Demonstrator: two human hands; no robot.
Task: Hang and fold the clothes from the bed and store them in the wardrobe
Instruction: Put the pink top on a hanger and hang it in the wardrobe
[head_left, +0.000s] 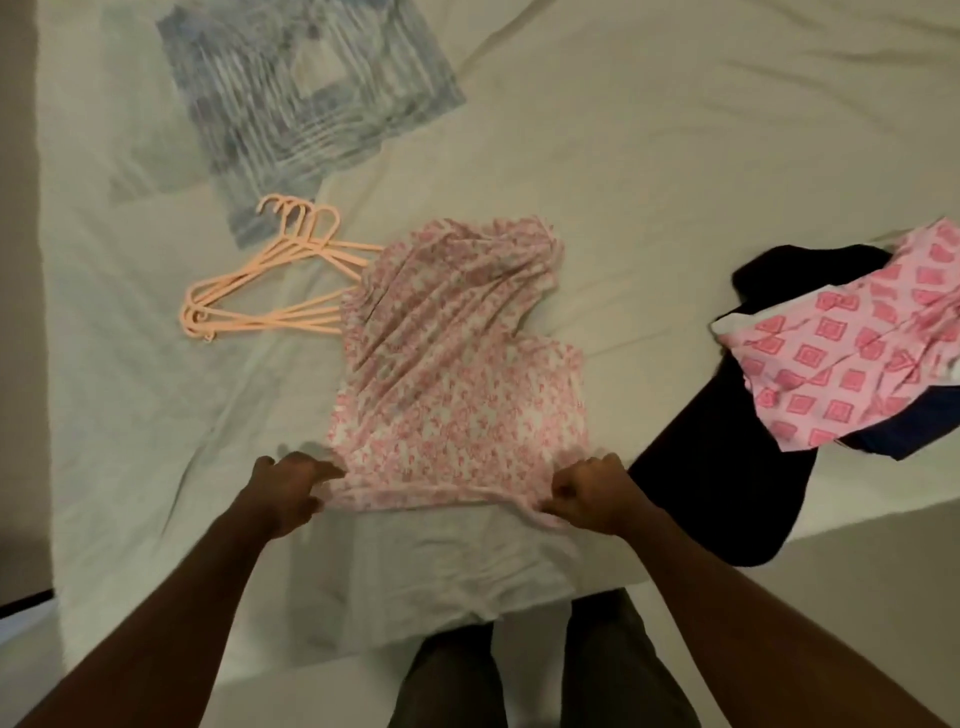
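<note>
A pink-and-white floral garment (452, 364) lies spread on the bed (649, 171), wrinkled toward its far end. My left hand (291, 488) pinches the garment's near left corner. At the near right corner my right hand (587, 493) grips the hem with curled fingers. Several peach plastic hangers (270, 291) lie stacked just left of the garment, their far ends tucked under its edge.
A dark garment (727, 457) lies to the right, reaching over the bed's near edge. On top of it sits a pink cloth with square patterns (841, 374). A blue-grey printed patch (301, 93) marks the sheet at the far left. My legs stand against the bed's edge.
</note>
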